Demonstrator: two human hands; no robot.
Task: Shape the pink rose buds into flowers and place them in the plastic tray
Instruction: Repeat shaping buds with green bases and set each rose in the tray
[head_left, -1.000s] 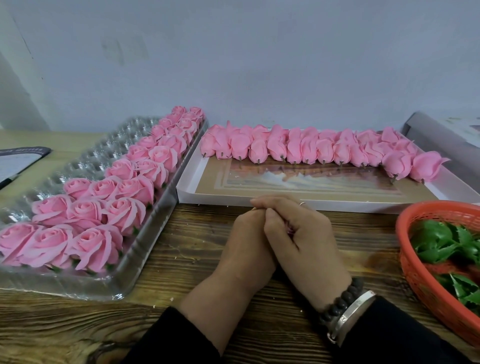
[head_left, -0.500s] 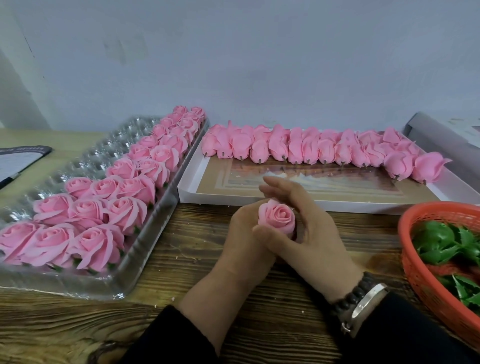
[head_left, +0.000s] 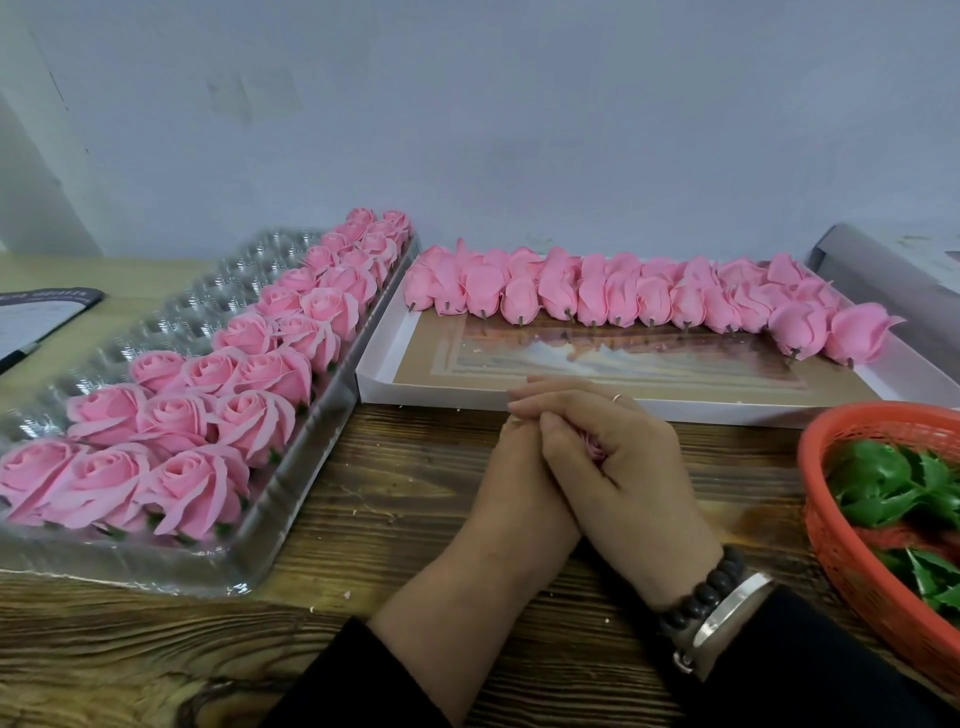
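Observation:
My left hand (head_left: 511, 486) and my right hand (head_left: 623, 467) are cupped together over one pink rose bud (head_left: 596, 448) on the wooden table; only a sliver of pink shows between the fingers. A clear plastic tray (head_left: 171, 327) lies at the left with several shaped pink roses (head_left: 249, 415) in rows along its right side. A white flat box (head_left: 384, 371) behind my hands holds a row of unshaped pink buds (head_left: 623, 296) along its far edge.
An orange mesh basket (head_left: 831, 525) with green plastic leaves (head_left: 883, 488) stands at the right. A dark-edged card (head_left: 41, 312) lies at the far left. A grey box (head_left: 893, 280) sits at the back right against the wall.
Half a second ago my hands were parted and the rose showed between them. They have closed over it again, as they were one second ago.

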